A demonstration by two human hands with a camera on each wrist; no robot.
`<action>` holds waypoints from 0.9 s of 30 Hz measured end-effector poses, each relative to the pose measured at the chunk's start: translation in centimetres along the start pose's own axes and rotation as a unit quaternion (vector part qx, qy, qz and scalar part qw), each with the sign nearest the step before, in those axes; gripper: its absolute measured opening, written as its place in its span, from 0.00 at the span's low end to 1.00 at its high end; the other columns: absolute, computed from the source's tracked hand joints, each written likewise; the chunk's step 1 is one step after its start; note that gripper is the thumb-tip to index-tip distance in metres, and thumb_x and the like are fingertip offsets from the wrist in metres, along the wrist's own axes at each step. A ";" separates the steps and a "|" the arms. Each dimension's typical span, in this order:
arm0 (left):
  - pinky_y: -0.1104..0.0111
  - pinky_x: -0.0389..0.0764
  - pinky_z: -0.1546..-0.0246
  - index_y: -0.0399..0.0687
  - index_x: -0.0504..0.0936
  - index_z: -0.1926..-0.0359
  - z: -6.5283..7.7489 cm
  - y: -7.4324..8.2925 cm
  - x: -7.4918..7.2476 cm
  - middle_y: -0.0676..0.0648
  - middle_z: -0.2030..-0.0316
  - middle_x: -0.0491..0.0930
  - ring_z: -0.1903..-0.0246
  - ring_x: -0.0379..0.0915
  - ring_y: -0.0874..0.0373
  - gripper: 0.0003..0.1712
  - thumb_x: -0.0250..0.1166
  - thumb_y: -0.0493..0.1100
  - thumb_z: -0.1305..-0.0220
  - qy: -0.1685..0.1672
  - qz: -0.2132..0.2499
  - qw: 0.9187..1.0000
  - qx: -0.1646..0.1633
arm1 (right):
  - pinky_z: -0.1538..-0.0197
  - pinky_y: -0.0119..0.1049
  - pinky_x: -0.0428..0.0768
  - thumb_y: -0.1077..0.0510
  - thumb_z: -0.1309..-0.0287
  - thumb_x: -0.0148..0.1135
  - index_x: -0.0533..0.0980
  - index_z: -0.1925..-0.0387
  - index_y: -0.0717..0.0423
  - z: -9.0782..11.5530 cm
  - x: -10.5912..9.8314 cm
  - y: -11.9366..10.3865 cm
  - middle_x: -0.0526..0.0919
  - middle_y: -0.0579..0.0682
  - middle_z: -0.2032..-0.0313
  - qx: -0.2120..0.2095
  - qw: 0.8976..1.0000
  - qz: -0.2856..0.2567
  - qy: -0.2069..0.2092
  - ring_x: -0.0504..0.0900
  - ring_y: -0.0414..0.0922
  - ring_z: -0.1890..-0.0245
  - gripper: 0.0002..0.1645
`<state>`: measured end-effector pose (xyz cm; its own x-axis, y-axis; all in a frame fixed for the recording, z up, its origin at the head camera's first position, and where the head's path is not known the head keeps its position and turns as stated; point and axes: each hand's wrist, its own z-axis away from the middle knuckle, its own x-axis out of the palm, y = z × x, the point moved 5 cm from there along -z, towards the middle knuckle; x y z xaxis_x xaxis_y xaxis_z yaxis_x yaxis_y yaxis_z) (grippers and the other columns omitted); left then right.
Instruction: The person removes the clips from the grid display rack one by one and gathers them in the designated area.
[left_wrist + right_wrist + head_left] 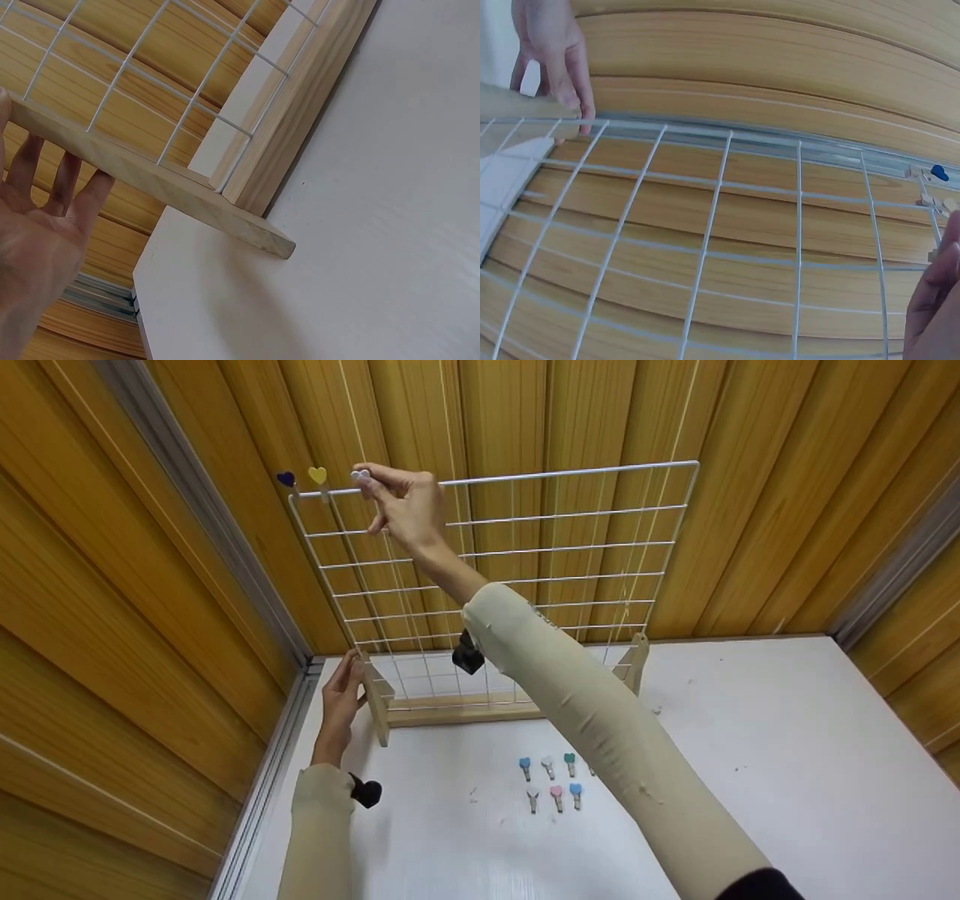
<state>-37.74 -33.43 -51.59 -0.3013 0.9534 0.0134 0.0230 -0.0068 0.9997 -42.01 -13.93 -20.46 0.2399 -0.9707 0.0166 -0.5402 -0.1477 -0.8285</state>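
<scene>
A white wire grid (570, 474) stands upright in a wooden base with a side post at each end. At its upper left, my right hand (414, 510) pinches a small clothespin with a pale heart (361, 475) right at the top bar; the fingers partly hide it. Just left of it, a yellow heart clothespin (317, 475) and a dark blue heart clothespin (286, 478) are clipped along that bar. Lower down, my left hand (341, 703) grips the left wooden post (172, 189), thumb on one edge and fingers beneath in the left wrist view.
On the white table (750, 780), in front of the rack, several heart clothespins lie in two rows, among them a pink one (556, 791) and a blue one (575, 788). My right sleeve overlaps the row's right end. Wood-patterned walls (787, 495) enclose the back and sides.
</scene>
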 end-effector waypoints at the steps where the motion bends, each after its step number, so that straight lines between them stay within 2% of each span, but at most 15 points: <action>1: 0.41 0.61 0.25 0.57 0.59 0.20 0.0 0.0 0.0 0.43 0.19 0.52 0.21 0.49 0.41 0.33 0.52 0.55 0.20 0.001 0.000 1.000 -0.001 | 0.83 0.25 0.76 0.62 0.33 0.64 0.84 0.47 0.64 0.1 0.0 0.0 0.87 0.54 0.69 -0.002 1.000 -0.005 0.004 0.76 0.35 0.90 0.16; 3: 0.41 0.60 0.24 0.56 0.58 0.20 0.1 0.0 0.0 0.43 0.19 0.51 0.20 0.48 0.41 0.34 0.52 0.55 0.20 -0.002 0.002 1.000 -0.001 | 0.83 0.25 0.77 0.62 0.33 0.64 0.84 0.48 0.65 0.2 0.1 0.0 0.88 0.56 0.69 0.002 1.000 -0.016 0.017 0.76 0.34 0.90 0.16; 5: 0.41 0.60 0.24 0.57 0.58 0.20 0.0 0.1 0.1 0.44 0.19 0.51 0.20 0.47 0.42 0.34 0.52 0.55 0.20 -0.003 0.002 1.000 -0.004 | 0.84 0.25 0.76 0.63 0.33 0.64 0.84 0.47 0.65 0.3 0.0 0.0 0.90 0.58 0.64 0.017 0.998 -0.046 0.035 0.76 0.35 0.91 0.16; 8: 0.42 0.60 0.24 0.58 0.58 0.20 -0.1 0.1 0.3 0.44 0.19 0.51 0.20 0.48 0.43 0.33 0.51 0.54 0.20 -0.004 0.003 1.000 -0.008 | 0.85 0.24 0.74 0.63 0.33 0.63 0.84 0.46 0.64 0.5 -0.3 0.0 0.91 0.60 0.57 0.059 0.990 -0.107 0.067 0.76 0.36 0.91 0.17; 11: 0.42 0.62 0.24 0.59 0.59 0.20 -0.3 -0.1 0.5 0.45 0.19 0.52 0.20 0.49 0.43 0.32 0.51 0.54 0.20 -0.004 0.001 1.000 -0.011 | 0.86 0.23 0.71 0.65 0.32 0.62 0.82 0.44 0.65 0.9 -0.7 0.0 0.89 0.62 0.53 0.072 0.983 -0.149 0.074 0.76 0.37 0.91 0.18; 17: 0.42 0.61 0.24 0.58 0.58 0.20 -0.9 -0.2 0.7 0.45 0.19 0.52 0.20 0.49 0.44 0.32 0.51 0.53 0.19 -0.012 0.002 1.000 -0.003 | 0.85 0.23 0.74 0.65 0.28 0.58 0.79 0.42 0.68 3.3 -2.9 -0.5 0.88 0.63 0.55 0.028 0.993 -0.103 0.041 0.79 0.35 0.87 0.18; 23: 0.42 0.60 0.24 0.59 0.57 0.19 -1.6 0.2 0.6 0.46 0.19 0.51 0.20 0.48 0.44 0.34 0.52 0.55 0.20 -0.024 0.005 1.000 -0.001 | 0.80 0.25 0.79 0.67 0.28 0.57 0.79 0.43 0.68 6.5 -7.6 -0.4 0.87 0.55 0.62 0.003 0.999 -0.047 0.020 0.83 0.38 0.78 0.16; 27: 0.42 0.59 0.23 0.59 0.55 0.19 -1.4 0.7 -0.5 0.46 0.19 0.50 0.20 0.49 0.44 0.34 0.52 0.55 0.20 -0.021 0.003 1.000 -0.005 | 0.74 0.26 0.83 0.68 0.29 0.58 0.79 0.43 0.69 9.6 -10.7 0.9 0.87 0.49 0.64 0.012 0.999 -0.005 -0.031 0.84 0.40 0.72 0.16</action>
<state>-38.93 -34.38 -50.84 -0.2611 0.9651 0.0183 0.0157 -0.0147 0.9998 -37.31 -1.85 -26.80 0.2946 -0.9556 -0.0083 -0.5175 -0.1522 -0.8420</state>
